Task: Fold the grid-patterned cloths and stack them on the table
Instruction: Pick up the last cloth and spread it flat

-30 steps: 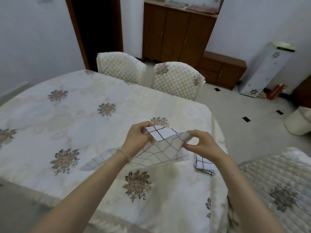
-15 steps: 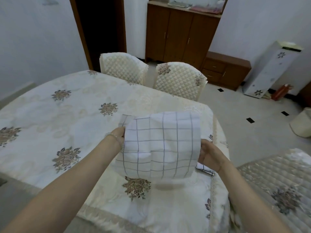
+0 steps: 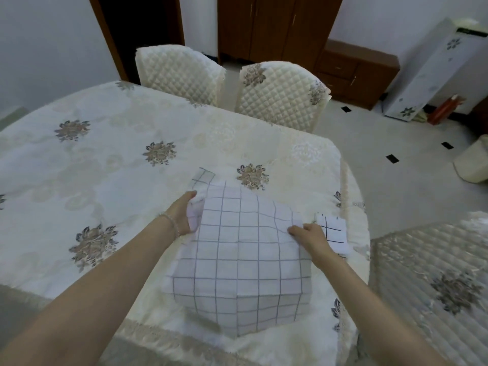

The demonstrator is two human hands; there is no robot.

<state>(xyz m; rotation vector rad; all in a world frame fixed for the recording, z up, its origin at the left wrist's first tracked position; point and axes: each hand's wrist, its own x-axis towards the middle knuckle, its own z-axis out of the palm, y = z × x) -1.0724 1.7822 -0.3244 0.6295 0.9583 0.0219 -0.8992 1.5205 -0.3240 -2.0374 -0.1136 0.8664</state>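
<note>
A white cloth with a grey grid (image 3: 243, 262) is spread open over the near right part of the table (image 3: 111, 165), its lower edge hanging toward me. My left hand (image 3: 184, 215) grips its upper left edge, where the fabric bunches. My right hand (image 3: 309, 235) pinches its upper right edge. A small folded cloth with a black grid (image 3: 334, 233) lies on the table just right of my right hand, near the table's edge.
The table carries a cream floral tablecloth. Two quilted chairs (image 3: 280, 93) stand at its far side, and another quilted seat (image 3: 433, 281) is at my right. Wooden cabinets (image 3: 274, 25) and a white bin (image 3: 475, 165) stand beyond.
The cloth, bunched between both hands a second ago, was shaken open and now lies spread lower and nearer to me. Both hands moved apart to its top edge.
</note>
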